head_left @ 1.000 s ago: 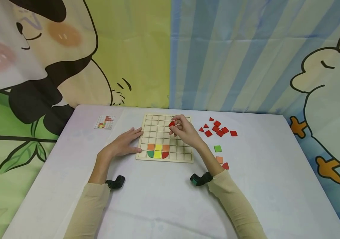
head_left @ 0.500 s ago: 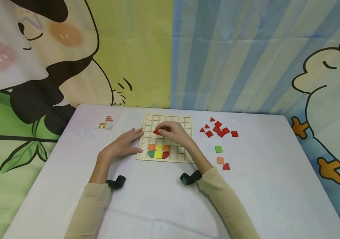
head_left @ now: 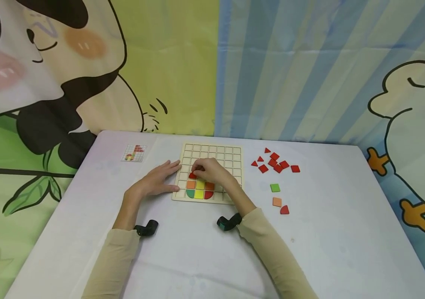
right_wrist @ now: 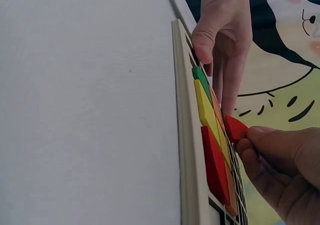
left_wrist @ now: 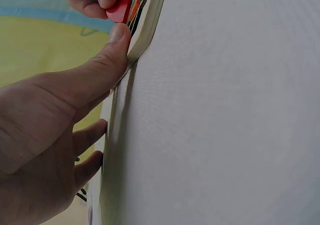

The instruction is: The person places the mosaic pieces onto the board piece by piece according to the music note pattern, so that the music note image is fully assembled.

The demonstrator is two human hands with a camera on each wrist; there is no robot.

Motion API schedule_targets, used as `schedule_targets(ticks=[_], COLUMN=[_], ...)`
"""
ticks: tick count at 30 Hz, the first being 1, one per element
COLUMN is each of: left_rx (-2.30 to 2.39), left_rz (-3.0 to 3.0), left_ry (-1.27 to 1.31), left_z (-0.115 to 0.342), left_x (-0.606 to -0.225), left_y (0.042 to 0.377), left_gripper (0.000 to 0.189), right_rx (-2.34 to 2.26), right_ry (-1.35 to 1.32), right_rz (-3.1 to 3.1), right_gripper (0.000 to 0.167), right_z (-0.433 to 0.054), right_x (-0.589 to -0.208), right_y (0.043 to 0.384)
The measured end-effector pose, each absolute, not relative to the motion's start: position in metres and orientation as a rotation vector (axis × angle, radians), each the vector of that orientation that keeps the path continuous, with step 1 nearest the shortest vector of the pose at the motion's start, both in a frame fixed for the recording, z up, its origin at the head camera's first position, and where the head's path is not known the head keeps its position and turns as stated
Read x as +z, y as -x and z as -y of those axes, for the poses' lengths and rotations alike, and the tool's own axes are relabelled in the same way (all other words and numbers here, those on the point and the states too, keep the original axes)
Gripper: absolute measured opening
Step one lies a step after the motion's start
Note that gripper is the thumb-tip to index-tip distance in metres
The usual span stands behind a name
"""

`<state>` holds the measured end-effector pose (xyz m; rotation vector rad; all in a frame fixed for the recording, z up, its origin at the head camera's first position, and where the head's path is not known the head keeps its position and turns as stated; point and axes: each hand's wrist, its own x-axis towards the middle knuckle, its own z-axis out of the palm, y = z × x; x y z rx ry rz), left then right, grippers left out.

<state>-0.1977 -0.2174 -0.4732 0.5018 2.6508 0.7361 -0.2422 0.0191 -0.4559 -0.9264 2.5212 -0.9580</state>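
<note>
Bright red, a curved piece (right_wrist: 235, 129) is tilting between the thumb and fingers of the right hand (head_left: 212, 171), over the wooden grid board (head_left: 214, 153), just beyond an orange tile (head_left: 191, 184); I can't tell whether it is touching. The edge pinch is probably leaving its underside free. The board's cells are holding green, yellow, orange and red pieces (head_left: 199, 194) in two rows, seemingly keeping them aligned. The left hand (head_left: 157, 179), fingers extended, is pressing the board's left edge, apparently steadying it. Farther left, a printed card (head_left: 134, 153) is lying face up, probably for easy viewing. Rightward, loose red squares and triangles (head_left: 273, 162) are lying beyond a green square (head_left: 275, 187).
</note>
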Motion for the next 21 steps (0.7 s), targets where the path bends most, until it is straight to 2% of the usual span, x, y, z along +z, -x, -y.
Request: schedule_targets(ticks=[21], left_rx=[0.73], left_rz=[-2.655], left_ry=[-0.496], left_z=[0.2169], left_x=[-0.4738], left_y=[0.1977], left_gripper=[0.087], right_rx=[-0.86], right_ry=[0.963], right_rz=[-2.619], right_gripper=[0.01], right_z=[-0.012], right_x=[-0.46], right_y=[0.2365])
